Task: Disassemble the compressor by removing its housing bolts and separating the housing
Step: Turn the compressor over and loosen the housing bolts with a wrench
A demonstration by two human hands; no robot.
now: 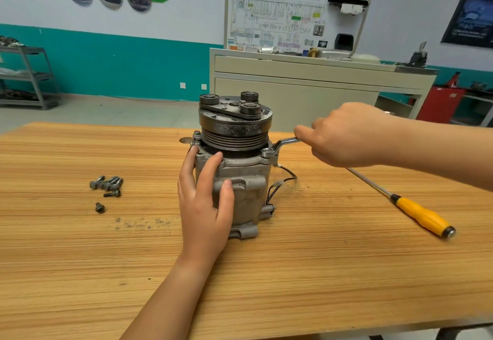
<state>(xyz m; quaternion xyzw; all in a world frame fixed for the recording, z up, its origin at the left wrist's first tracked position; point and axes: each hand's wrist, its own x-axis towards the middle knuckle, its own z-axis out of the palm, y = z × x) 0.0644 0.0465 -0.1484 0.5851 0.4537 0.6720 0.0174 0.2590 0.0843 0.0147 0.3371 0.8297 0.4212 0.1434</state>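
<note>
Standing on end near the middle of the wooden table (80,259), the compressor (241,164) has its grooved pulley (234,126) on top and its grey housing (248,200) below. The left hand (205,200) wraps round the housing from the near side, with fingertips hooked over the upper rim and the thumb pressed on the front. The right hand (346,136) is closed round the handle of a wrench (282,143). The wrench's ring end sits on a bolt (265,151) at the right corner of the upper rim, just under the pulley.

The main risk, as I judge it, is the wrench slipping off the bolt head. How deep the ring sits I cannot tell, and the pulley overhang seems to leave little room to keep it square. A slip would round the head and could drive the knuckles into the pulley edge. A hard pull could also tip or spin the tall body, since only one hand steadies it on a smooth top. The thin black wire (280,182) hanging off the right side, close below the wrench, could snag.

Well to the left lie loose bolts (108,183) in a small heap, one apart from the rest — they may roll away if the table is jolted. A yellow-handled screwdriver (421,214) lies to the right with its shaft running under the right forearm — an elbow could knock it.
</note>
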